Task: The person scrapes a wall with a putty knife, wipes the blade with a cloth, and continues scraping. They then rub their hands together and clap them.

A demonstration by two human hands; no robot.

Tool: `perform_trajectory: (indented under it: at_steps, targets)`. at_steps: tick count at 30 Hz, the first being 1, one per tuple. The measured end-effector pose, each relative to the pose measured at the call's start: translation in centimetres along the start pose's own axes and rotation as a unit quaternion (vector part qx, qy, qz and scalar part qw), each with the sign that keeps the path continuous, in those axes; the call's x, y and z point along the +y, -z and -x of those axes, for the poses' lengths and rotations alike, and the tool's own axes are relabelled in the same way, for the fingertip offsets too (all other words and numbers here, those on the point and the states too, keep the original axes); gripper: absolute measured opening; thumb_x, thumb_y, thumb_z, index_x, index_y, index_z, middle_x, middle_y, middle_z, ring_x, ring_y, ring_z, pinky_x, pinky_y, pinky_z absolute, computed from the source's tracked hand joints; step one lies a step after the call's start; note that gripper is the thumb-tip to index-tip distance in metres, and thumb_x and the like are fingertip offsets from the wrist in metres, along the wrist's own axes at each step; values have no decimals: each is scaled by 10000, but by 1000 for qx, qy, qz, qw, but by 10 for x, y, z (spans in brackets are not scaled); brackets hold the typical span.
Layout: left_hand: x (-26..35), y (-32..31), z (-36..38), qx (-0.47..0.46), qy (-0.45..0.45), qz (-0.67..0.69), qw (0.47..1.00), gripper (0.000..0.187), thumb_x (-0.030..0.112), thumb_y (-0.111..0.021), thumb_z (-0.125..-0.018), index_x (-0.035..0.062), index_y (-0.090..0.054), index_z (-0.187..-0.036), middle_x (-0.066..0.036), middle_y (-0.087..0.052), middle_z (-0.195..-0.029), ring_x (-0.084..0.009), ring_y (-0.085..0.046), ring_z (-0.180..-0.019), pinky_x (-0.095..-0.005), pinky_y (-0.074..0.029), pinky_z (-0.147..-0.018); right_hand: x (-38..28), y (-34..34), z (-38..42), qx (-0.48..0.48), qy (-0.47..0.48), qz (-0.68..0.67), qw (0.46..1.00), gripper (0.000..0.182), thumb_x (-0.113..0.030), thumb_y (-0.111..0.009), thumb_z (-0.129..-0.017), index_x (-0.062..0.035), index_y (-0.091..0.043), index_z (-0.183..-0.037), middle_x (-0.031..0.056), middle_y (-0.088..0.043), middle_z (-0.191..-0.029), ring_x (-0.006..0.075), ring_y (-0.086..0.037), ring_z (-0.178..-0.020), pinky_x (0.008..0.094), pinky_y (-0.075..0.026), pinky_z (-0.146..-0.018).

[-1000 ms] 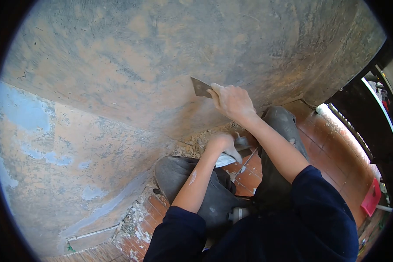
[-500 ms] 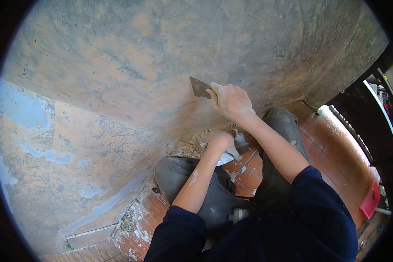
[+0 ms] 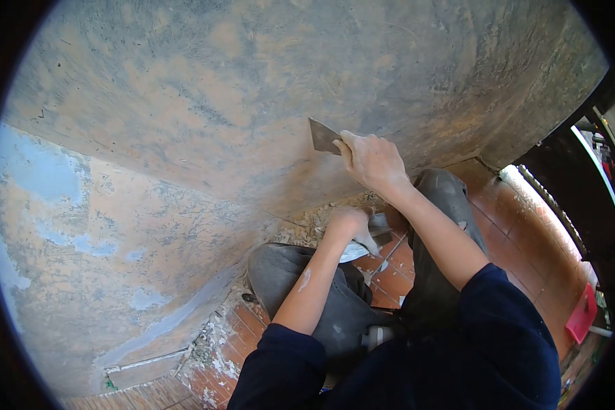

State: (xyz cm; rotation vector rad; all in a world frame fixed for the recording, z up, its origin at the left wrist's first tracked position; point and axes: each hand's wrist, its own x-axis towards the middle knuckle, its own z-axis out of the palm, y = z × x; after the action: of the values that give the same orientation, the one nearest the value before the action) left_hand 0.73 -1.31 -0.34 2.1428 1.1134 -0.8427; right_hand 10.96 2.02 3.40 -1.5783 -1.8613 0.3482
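Observation:
My right hand (image 3: 376,162) is closed round the handle end of a flat metal scraper (image 3: 324,137). The blade lies at or close to the patchy, scraped wall (image 3: 253,89); exact contact cannot be told. Lower down, between my knees, my left hand (image 3: 352,227) has its fingers wrapped round a whitish object (image 3: 353,251), which the hand partly hides. A grey metal blade (image 3: 380,227) shows beside those fingers. Crumbly debris (image 3: 314,219) lies on the floor along the foot of the wall.
A second wall with blue patches (image 3: 41,171) stands at the left. Flakes (image 3: 215,352) lie along its foot on red tiles (image 3: 516,253). My bent knees (image 3: 444,191) frame the floor. A pink dustpan (image 3: 581,314) and a dark panel (image 3: 557,184) are at the right.
My right hand and the scraper have moved slightly right along the wall. The left hand, blurred before, now shows more clearly, with the grey blade beside it more visible.

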Motion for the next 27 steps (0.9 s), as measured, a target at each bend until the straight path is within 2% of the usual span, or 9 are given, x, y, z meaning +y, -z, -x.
perform_trajectory:
  at_steps: [3,5,11,14,18,20,22,24,27]
  targets:
    - [8,5,1,57,12,-33,998,874,545,-799,-436,54,-597,-1131,-168,-620,-1115,-301,-594,-1031,-373,-473,-863,-2,-4,-5,-11,0,5,1000,221,-262,-478,-915,-73,-560,-836,186,-599,-645,394,-585,-605,471,-461,-518]
    - [14,8,-5,-66,14,35,997,972,546,-787,-448,71,-509,-1250,-179,-577,-1190,-297,-548,-1106,-369,-426,-936,-1,-5,-2,-25,-3,1,1000,224,-264,-476,-916,-73,-562,-835,187,-603,-654,393,-587,-609,469,-465,-521]
    - [5,8,4,13,18,-34,999,948,550,-790,-444,61,-539,-1217,-177,-583,-1180,-293,-553,-1100,-367,-438,-920,1,0,-2,-19,-20,15,1000,221,-268,-471,-917,-77,-564,-858,183,-609,-666,392,-595,-634,470,-471,-544]
    - [12,5,-8,-33,-4,18,999,951,542,-790,-445,60,-534,-1224,-180,-581,-1183,-298,-549,-1103,-371,-435,-925,0,-4,-2,-37,-16,17,999,219,-271,-470,-918,-82,-565,-861,178,-611,-667,394,-596,-637,472,-472,-549]
    - [6,8,5,-43,19,-13,999,964,525,-789,-448,52,-514,-1243,-181,-576,-1192,-296,-550,-1104,-375,-433,-928,-4,-1,-1,-17,-14,3,1000,221,-271,-466,-920,-82,-567,-869,179,-610,-663,393,-593,-627,471,-471,-551]
    - [6,6,5,47,18,-43,998,921,517,-809,-442,66,-554,-1203,-194,-567,-1201,-306,-542,-1124,-399,-404,-969,-6,1,-4,-12,-11,8,1000,223,-272,-463,-922,-81,-568,-871,180,-610,-663,392,-593,-629,471,-471,-552]
    - [8,3,-5,29,-7,-17,999,938,517,-802,-444,55,-538,-1216,-185,-571,-1198,-302,-547,-1113,-388,-418,-949,-10,-1,-6,-74,-25,4,997,259,-293,-440,-925,-74,-575,-892,194,-628,-712,387,-622,-676,467,-494,-599]
    - [9,4,-5,17,-30,6,999,956,517,-795,-446,44,-522,-1230,-176,-575,-1195,-297,-551,-1102,-377,-433,-930,-7,3,-2,-68,-32,-2,997,259,-292,-442,-924,-73,-576,-892,196,-628,-714,388,-622,-678,468,-494,-602]
    - [5,9,6,-7,11,-9,1000,940,497,-803,-450,49,-524,-1228,-181,-573,-1195,-302,-554,-1094,-371,-443,-915,-7,0,-3,-35,-26,-4,999,237,-278,-454,-921,-79,-578,-887,192,-619,-696,391,-608,-661,475,-482,-580]
